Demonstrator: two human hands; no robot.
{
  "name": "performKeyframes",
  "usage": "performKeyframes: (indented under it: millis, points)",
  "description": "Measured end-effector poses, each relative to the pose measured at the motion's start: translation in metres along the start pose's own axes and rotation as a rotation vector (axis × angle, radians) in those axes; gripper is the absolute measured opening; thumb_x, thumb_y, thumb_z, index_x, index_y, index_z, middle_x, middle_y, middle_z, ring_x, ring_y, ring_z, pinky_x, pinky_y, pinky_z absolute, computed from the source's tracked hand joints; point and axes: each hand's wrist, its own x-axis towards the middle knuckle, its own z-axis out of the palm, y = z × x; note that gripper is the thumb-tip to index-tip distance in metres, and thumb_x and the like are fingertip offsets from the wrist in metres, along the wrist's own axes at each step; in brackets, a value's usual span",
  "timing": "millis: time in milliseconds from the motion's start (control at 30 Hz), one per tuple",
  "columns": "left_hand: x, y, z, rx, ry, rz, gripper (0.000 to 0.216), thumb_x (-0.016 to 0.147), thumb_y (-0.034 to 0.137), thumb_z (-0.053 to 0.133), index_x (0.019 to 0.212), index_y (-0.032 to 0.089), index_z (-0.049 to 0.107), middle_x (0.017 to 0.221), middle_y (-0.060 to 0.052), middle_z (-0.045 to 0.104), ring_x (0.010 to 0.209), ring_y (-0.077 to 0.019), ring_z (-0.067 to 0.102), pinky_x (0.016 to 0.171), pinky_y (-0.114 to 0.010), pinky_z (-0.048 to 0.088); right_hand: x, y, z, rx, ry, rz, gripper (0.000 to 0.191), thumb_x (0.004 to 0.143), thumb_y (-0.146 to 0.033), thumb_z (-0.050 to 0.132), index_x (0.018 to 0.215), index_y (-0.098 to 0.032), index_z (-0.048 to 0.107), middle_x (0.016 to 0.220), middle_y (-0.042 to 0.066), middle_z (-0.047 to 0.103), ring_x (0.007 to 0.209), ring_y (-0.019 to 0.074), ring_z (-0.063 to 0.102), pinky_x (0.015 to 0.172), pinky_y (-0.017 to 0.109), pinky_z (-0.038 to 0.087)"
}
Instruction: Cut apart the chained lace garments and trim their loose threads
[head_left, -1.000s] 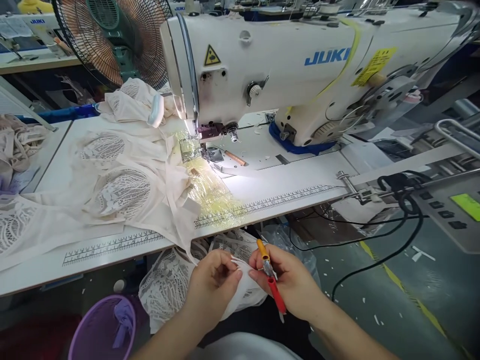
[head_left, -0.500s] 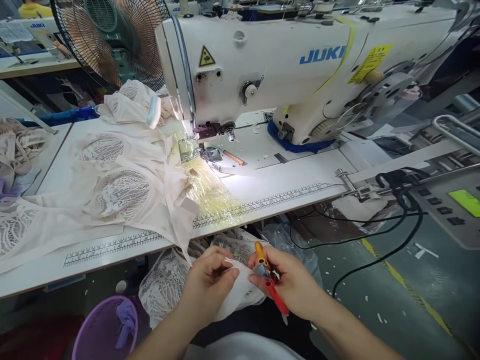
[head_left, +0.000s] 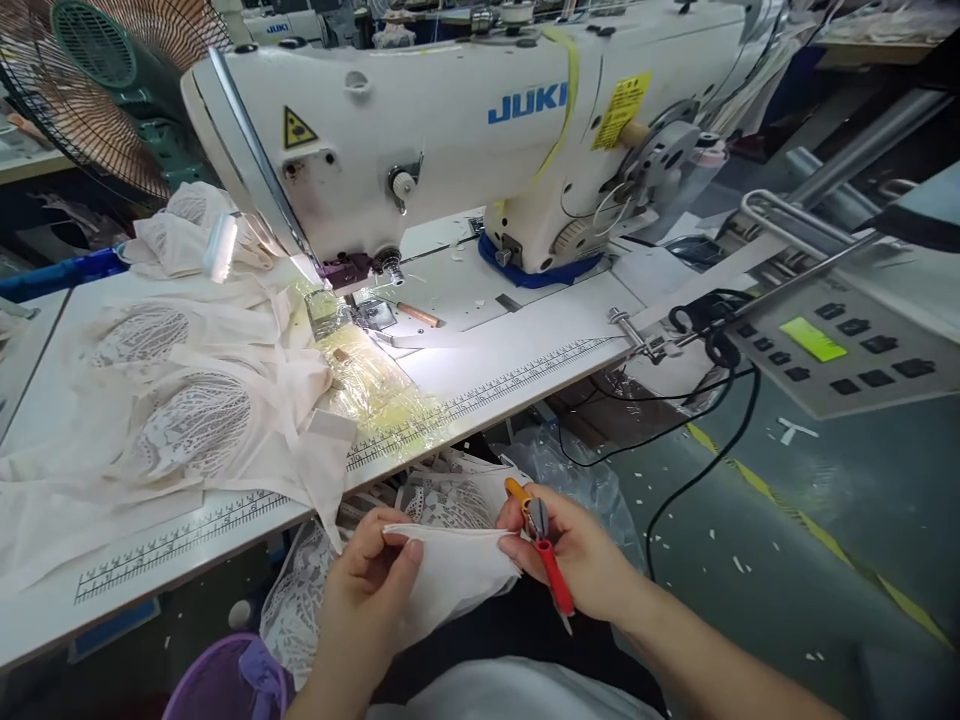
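Observation:
My left hand (head_left: 375, 580) pinches one end of a white fabric edge between thumb and fingers. The white bra fabric (head_left: 454, 575) hangs from that edge, held level above my lap. At the other end, my right hand (head_left: 574, 550) pinches the same edge with thumb and fingertip. Thread snips (head_left: 551, 570) with an orange and a red handle also rest in the right hand, the red part pointing down. White lace (head_left: 296, 590) hangs behind and below the left hand, partly hidden by it.
A white sewing machine (head_left: 420, 130) stands on the table, with several lace bras (head_left: 195, 420) piled left of its needle. A ruler strip (head_left: 480, 400) runs along the front edge. A control panel (head_left: 847, 340) juts out at right. A purple bin (head_left: 225, 680) stands below.
My hands have moved apart, and the fabric edge is now stretched straight between them. The view has swung right, so the machine and bras sit further left.

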Motion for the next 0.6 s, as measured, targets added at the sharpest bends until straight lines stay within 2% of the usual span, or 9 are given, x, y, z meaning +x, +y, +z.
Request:
performKeyframes:
  millis: [167, 300, 467, 600]
  points:
    - [-0.005, -0.004, -0.002, 0.03, -0.017, 0.004, 0.022, 0.077, 0.036, 0.065, 0.067, 0.016, 0.059, 0.084, -0.002, 0.051, 0.07, -0.0123, 0.049, 0.059, -0.019, 0.043, -0.003, -0.004, 0.002, 0.016, -0.015, -0.014, 0.023, 0.073, -0.031, 0.061, 0.067, -0.022, 0.041, 0.063, -0.004, 0.042, 0.054, 0.0115, 0.038, 0.05, 0.024, 0.034]
    - [-0.01, -0.002, 0.003, 0.038, 0.033, 0.015, 0.024, 0.078, 0.035, 0.062, 0.065, 0.017, 0.055, 0.083, -0.001, 0.049, 0.069, -0.0116, 0.047, 0.059, -0.019, 0.042, -0.006, -0.007, 0.001, -0.02, -0.054, -0.025, 0.025, 0.073, -0.029, 0.059, 0.063, -0.022, 0.038, 0.06, -0.004, 0.039, 0.052, 0.0113, 0.035, 0.047, 0.024, 0.03]
    - [-0.012, 0.0, 0.007, 0.027, 0.028, 0.067, 0.021, 0.079, 0.03, 0.061, 0.063, 0.017, 0.054, 0.08, -0.001, 0.048, 0.07, -0.0122, 0.046, 0.06, -0.019, 0.04, -0.009, -0.011, 0.001, -0.013, -0.074, -0.037, 0.023, 0.076, -0.03, 0.057, 0.063, -0.022, 0.04, 0.058, -0.003, 0.042, 0.049, 0.0112, 0.036, 0.046, 0.025, 0.031]
    - [-0.015, 0.002, 0.006, -0.02, 0.013, 0.048, 0.017, 0.079, 0.027, 0.061, 0.067, 0.017, 0.055, 0.081, -0.001, 0.047, 0.068, -0.0112, 0.044, 0.059, -0.019, 0.038, -0.01, -0.01, 0.002, -0.007, -0.087, -0.076, 0.024, 0.077, -0.03, 0.056, 0.064, -0.022, 0.038, 0.061, -0.002, 0.042, 0.05, 0.0111, 0.036, 0.046, 0.025, 0.031]
